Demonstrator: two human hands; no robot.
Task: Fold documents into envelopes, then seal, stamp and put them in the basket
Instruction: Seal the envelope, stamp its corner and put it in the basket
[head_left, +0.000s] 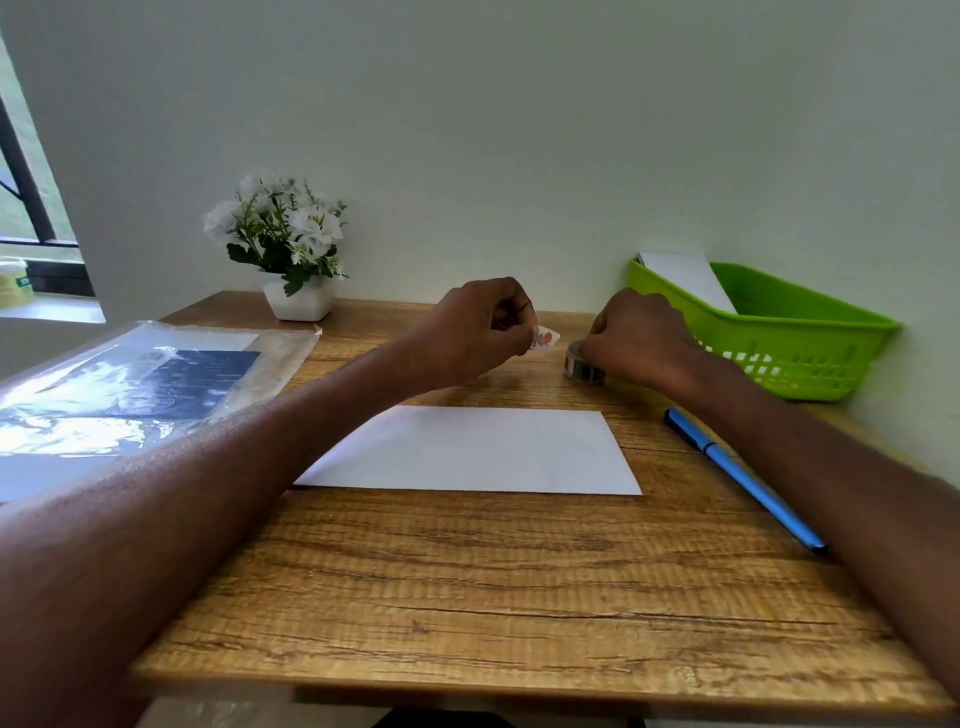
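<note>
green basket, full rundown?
The basket is bright green plastic, with smooth sloping walls and rows of small slots low on its near side. It sits upright on the table's far right corner, by the wall. A white envelope leans inside it, its top above the rim. The right hand is just left of it; contact unclear.

No readable text anywhere. Small white print on dark sheet inside plastic sleeve (130, 374) at left, too blurred to make out. Red-and-green picture on stamp (545, 339), no legible words or numbers. Faint green marking on pale tub (13, 283) by window, unreadable.
</note>
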